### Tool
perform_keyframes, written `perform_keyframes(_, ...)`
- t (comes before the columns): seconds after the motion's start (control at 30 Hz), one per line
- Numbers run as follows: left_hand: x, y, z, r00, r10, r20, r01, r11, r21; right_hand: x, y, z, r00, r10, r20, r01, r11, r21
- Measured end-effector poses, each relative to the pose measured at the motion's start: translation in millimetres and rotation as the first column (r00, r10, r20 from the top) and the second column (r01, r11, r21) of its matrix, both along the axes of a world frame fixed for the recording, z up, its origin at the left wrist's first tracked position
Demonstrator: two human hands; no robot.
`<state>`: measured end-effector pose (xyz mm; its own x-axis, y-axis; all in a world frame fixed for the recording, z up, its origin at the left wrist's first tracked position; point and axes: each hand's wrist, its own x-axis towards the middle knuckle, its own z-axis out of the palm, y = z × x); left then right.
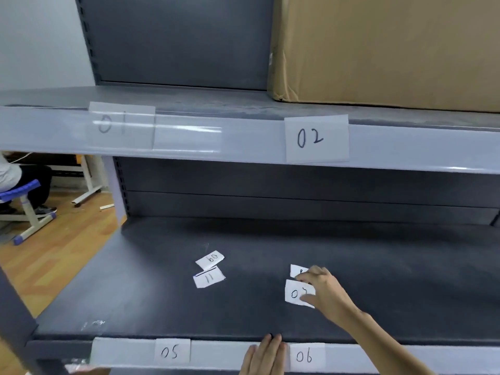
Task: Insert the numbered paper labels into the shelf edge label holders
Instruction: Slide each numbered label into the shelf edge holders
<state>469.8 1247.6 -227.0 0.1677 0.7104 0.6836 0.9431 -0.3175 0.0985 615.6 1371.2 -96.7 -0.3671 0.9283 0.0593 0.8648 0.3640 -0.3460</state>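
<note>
Head view, landmark: lower shelf deck (pixel 162 293), dark grey; all places given from it.
Loose labels on deck: four paper slips lie flat. Label 09 (pixel 210 259) and label 11 (pixel 209 277) sit together left of centre, edges touching or nearly so. Right of centre lie the label marked 0-something (pixel 295 293), second digit partly covered, and a further slip (pixel 296 269) just behind it, mostly hidden.
Right hand: right hand (pixel 323 289) reaches in from the lower right, fingers bent down onto the two right-of-centre slips. Fingertips touch the paper. Whether a slip is already pinched or only pressed, I cannot tell. Judged purpose: picking the next number in sequence.
Left hand: left hand (pixel 266 354) rests on the deck's front edge holder strip (pixel 221 354), fingers straight and together, holding nothing. Judged purpose: steadying, or marking the free slot.
Front edge of deck: label 05 (pixel 172 352) and label 06 (pixel 304 356) already seated in the strip, either side of the left hand.
Above deck: upper shelf edge strip (pixel 243 139) carries label 01 (pixel 113 123) behind the clear cover, and label 02 (pixel 316 138), which appears to stand proud of the strip.
Further above: cardboard box (pixel 392 50) on the upper shelf, right side.
Left of deck: a seated person's legs and a blue stool (pixel 23 197) on wooden floor.
Progress, judged: four labels fitted, four loose.
</note>
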Motion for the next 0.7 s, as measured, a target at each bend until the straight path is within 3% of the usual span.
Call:
perform_keyframes(0.1,14,3,8,1.000,-0.001,0.013,0.001,0.999,0.054,8,-3,11,0.973,-0.056,-0.222,0.059,0.998,0.004)
perform_keyframes(0.23,52,5,31,0.988,-0.154,0.017,0.155,0.981,-0.120,50,-7,30,0.918,-0.128,-0.375,0.129,0.991,-0.021)
perform_keyframes(0.37,113,9,39,0.975,-0.219,0.038,0.222,0.942,-0.250,114,-12,39,0.906,-0.166,-0.389,0.161,0.986,-0.047)
perform_keyframes(0.5,178,20,27,0.977,-0.212,-0.021,0.202,0.953,-0.227,174,-15,31,0.928,-0.126,-0.351,0.110,0.992,-0.067)
perform_keyframes(0.7,234,21,29,1.000,-0.023,0.006,0.024,0.984,-0.176,226,-19,15,0.943,-0.060,-0.328,0.014,0.990,-0.142)
